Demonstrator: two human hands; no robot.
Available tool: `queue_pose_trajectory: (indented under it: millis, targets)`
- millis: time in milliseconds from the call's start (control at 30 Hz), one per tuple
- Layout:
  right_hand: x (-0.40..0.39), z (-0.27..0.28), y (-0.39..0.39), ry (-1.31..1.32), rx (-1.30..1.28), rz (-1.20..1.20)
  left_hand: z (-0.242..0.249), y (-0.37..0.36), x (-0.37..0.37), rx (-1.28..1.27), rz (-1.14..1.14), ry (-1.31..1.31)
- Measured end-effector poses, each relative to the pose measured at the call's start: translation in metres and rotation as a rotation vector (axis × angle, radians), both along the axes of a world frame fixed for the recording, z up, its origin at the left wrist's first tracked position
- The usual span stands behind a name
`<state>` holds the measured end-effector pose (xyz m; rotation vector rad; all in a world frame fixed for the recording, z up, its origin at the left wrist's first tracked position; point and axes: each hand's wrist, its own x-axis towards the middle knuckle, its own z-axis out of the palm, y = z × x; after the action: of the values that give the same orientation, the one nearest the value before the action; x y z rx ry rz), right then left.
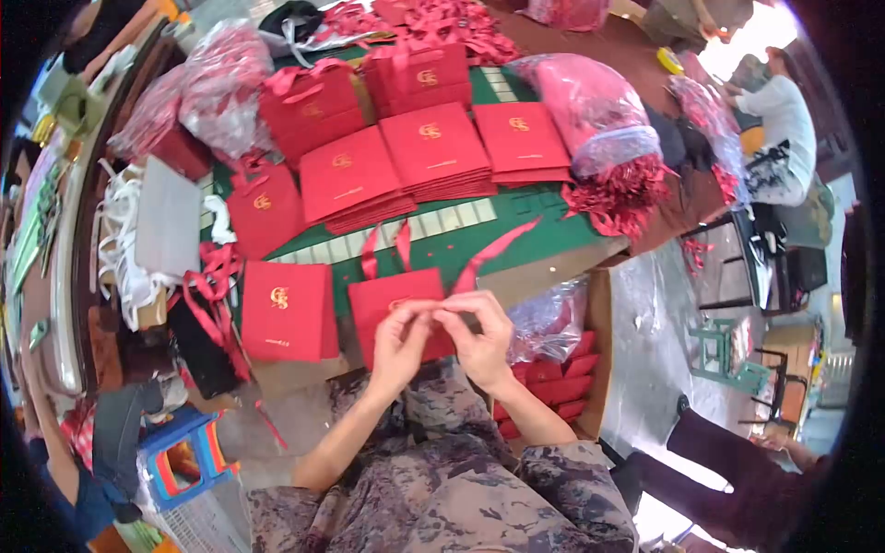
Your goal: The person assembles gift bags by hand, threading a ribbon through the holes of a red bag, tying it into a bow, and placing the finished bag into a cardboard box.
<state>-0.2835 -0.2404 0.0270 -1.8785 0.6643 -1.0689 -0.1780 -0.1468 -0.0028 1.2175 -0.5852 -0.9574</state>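
My left hand [403,339] and my right hand [479,334] meet fingertip to fingertip over a red paper gift bag [373,309] with gold lettering. Both are closed in a pinch. A red ribbon [493,251] runs up and right from behind my right fingers. Its pinched part is hidden, and I cannot see what my left fingers hold. Two ribbon handles [403,245] stick up from the bag's top edge. Just left lies a small stack of red bags [284,313] with a gold logo.
Flat red bag stacks [435,147] cover the green mat [516,217] ahead. Plastic-wrapped red bundles [590,101] stand behind. An open cardboard box [599,355] with red bags is at my right. White straps [129,244] hang left. A blue stool [184,461] stands lower left; other people work around.
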Motion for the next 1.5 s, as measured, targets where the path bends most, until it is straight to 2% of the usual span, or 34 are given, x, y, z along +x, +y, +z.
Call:
queue_pose_trajectory:
  millis: [33,100,167,200,300,333,367,400,500,533,667,733,833,900,1033,1200,1500]
  targets:
    - [-0.003,0.002,0.005,-0.017,0.093,0.013,-0.003,0.009,-0.001,0.007,-0.065,0.015]
    - [-0.007,0.009,0.010,-0.041,0.084,0.005,-0.001,0.019,0.004,0.099,-0.060,-0.042]
    - [-0.011,0.017,0.009,-0.037,0.044,0.040,0.017,0.015,0.018,0.196,0.104,-0.736]
    - [-0.011,0.022,0.010,0.024,0.058,0.036,0.010,0.011,0.027,0.216,0.166,-0.878]
    - [-0.001,0.010,0.006,0.130,0.083,0.033,0.006,-0.005,0.045,0.287,0.200,-1.110]
    - [0.004,0.005,0.005,0.205,0.109,0.046,0.002,-0.009,0.049,0.290,0.198,-1.106]
    - [0.008,-0.003,0.003,0.279,0.135,0.058,-0.002,-0.012,0.052,0.342,0.143,-1.190]
    - [0.013,-0.017,0.002,0.241,0.128,0.046,-0.004,-0.015,0.054,0.393,0.086,-1.273]
    - [0.026,-0.038,-0.001,0.201,0.162,-0.024,-0.004,-0.016,0.059,0.391,0.043,-1.273]
    - [0.028,-0.039,-0.001,0.235,0.238,-0.042,-0.001,-0.015,0.059,0.397,0.039,-1.270]
    - [0.028,-0.038,0.000,0.304,0.271,-0.023,0.011,-0.010,0.057,0.392,0.017,-1.176]
    - [0.028,-0.037,0.002,0.245,0.165,-0.034,0.014,-0.008,0.057,0.415,-0.004,-1.099]
    - [0.025,-0.030,0.003,0.293,0.068,-0.027,0.018,-0.004,0.059,0.376,-0.024,-0.981]
    - [0.026,-0.025,0.003,0.294,0.119,-0.028,0.020,-0.002,0.058,0.371,-0.021,-0.938]
    - [0.027,-0.017,0.001,0.314,0.267,-0.007,0.021,0.000,0.054,0.370,-0.015,-0.922]
    - [0.030,-0.004,-0.002,0.399,0.216,0.023,0.022,0.001,0.046,0.307,0.071,-1.054]
    - [0.029,-0.010,0.005,0.348,0.238,0.016,0.023,0.005,0.045,0.328,0.053,-1.021]
